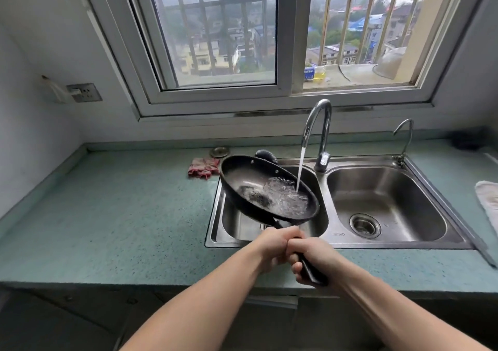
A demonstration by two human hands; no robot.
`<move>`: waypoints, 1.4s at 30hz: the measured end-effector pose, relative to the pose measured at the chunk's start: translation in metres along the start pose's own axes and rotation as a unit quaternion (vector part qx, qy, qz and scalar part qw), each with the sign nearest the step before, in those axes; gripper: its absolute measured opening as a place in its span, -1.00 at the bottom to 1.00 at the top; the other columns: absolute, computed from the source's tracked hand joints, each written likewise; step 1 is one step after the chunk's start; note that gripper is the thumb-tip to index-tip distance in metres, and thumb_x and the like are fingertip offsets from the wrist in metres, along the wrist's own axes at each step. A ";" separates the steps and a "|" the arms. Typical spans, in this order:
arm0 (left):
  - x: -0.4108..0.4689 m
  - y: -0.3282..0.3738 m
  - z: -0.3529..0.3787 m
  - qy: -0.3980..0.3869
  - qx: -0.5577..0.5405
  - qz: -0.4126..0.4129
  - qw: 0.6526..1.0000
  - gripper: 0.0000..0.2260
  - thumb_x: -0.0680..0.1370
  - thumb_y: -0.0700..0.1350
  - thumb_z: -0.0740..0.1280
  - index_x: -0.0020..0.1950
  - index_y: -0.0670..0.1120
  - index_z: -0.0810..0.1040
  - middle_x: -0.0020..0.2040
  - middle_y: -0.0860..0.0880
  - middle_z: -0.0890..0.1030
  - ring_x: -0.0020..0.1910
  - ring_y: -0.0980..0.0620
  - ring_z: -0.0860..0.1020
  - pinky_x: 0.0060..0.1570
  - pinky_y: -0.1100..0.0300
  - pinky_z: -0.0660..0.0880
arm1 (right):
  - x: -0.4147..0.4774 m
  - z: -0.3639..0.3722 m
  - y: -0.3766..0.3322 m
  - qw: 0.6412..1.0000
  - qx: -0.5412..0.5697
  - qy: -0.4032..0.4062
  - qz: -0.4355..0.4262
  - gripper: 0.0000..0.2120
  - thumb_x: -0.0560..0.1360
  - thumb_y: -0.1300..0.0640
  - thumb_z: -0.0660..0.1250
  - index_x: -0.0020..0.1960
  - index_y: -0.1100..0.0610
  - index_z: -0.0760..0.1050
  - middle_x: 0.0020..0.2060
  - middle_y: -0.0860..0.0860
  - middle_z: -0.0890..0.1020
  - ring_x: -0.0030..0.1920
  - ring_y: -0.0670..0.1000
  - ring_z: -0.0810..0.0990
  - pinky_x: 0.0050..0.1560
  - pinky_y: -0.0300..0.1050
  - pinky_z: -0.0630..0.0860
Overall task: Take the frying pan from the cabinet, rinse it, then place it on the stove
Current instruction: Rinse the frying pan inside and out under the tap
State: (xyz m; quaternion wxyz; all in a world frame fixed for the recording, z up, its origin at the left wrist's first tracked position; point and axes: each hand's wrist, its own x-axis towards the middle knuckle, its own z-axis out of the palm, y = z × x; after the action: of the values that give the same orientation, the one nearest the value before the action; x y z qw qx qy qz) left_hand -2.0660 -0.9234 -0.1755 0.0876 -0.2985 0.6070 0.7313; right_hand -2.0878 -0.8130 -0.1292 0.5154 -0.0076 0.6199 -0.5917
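A black frying pan point(242, 178) hangs tilted over the left basin of a steel double sink point(327, 239). Water runs from the tall curved faucet point(320, 132) into the pan and pools at its lower right side. Both hands grip the pan's black handle near the counter's front edge. My left hand point(272, 251) holds it closer to the pan, and my right hand point(315, 261) holds it nearer the handle's end. The two hands touch each other. No stove or cabinet shows in the head view.
A pink rag point(203, 169) and a round metal strainer point(219, 151) lie on the green counter point(113, 216) behind the sink's left side. A small second tap point(404, 140) stands at the right basin. A white cloth point(489, 202) lies at the far right.
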 end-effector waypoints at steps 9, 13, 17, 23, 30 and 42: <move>0.050 -0.002 0.032 -0.027 -0.126 -0.063 0.990 -0.78 0.47 -0.20 0.22 -0.39 -0.14 0.39 -0.54 -0.04 0.39 -0.59 0.04 0.37 -0.61 0.28 0.25 | 0.036 -0.049 -0.009 0.978 -0.197 0.054 -0.046 -0.89 0.39 0.37 0.19 -0.29 0.24 0.40 -0.51 0.13 0.42 -0.59 0.02 0.44 -0.52 -0.17 0.45; 0.076 0.004 0.040 -0.015 -0.155 -0.067 0.986 -0.76 0.46 -0.20 0.20 -0.42 -0.14 0.37 -0.54 -0.04 0.37 -0.58 0.05 0.36 -0.60 0.27 0.26 | 0.052 -0.067 -0.021 0.966 -0.247 0.049 -0.065 -0.94 0.33 0.35 0.18 -0.28 0.23 0.38 -0.51 0.16 0.44 -0.58 0.06 0.44 -0.51 -0.14 0.44; 0.098 0.007 0.044 -0.029 -0.209 -0.072 0.975 -0.63 0.48 -0.21 0.16 -0.51 -0.10 0.55 -0.37 -0.05 0.51 -0.42 0.05 0.50 -0.31 0.21 0.41 | 0.067 -0.082 -0.030 0.948 -0.305 0.050 -0.077 -0.85 0.33 0.33 0.17 -0.10 0.27 0.37 -0.47 0.15 0.49 -0.60 0.05 0.49 -0.54 -0.14 0.46; 0.103 0.013 0.043 -0.033 -0.233 -0.087 0.968 -0.79 0.52 -0.30 0.14 -0.28 -0.11 0.43 -0.21 -0.07 0.66 -0.33 -0.01 0.61 -0.22 0.16 0.50 | 0.076 -0.097 -0.029 0.913 -0.388 0.060 -0.107 -0.81 0.41 0.24 0.20 0.03 0.17 0.37 -0.25 0.09 0.50 -0.56 0.02 0.53 -0.58 -0.18 0.44; 0.092 0.010 0.039 -0.030 -0.209 -0.056 0.976 -0.96 0.37 -0.28 0.30 -0.20 -0.18 0.52 -0.15 -0.13 0.64 -0.23 -0.03 0.61 -0.21 0.15 0.56 | 0.071 -0.099 -0.018 0.927 -0.343 0.034 -0.148 -0.88 0.38 0.30 0.20 -0.10 0.29 0.43 -0.45 0.10 0.49 -0.62 0.03 0.50 -0.57 -0.17 0.43; 0.024 0.010 0.019 0.011 -0.079 0.020 0.997 -0.71 0.51 -0.29 0.30 -0.42 -0.13 0.59 -0.43 -0.07 0.54 -0.47 0.05 0.50 -0.45 0.25 0.40 | 0.038 -0.051 0.002 0.991 -0.089 -0.043 -0.092 -0.95 0.32 0.31 0.22 -0.22 0.23 0.37 -0.56 0.07 0.41 -0.63 -0.01 0.38 -0.58 -0.23 0.38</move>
State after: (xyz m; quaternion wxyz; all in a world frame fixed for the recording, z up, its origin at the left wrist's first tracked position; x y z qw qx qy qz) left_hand -2.0966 -0.9139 -0.1787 0.0420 -0.3004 0.5544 0.7750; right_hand -2.1375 -0.7985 -0.1669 0.4822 -0.1360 0.6436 -0.5786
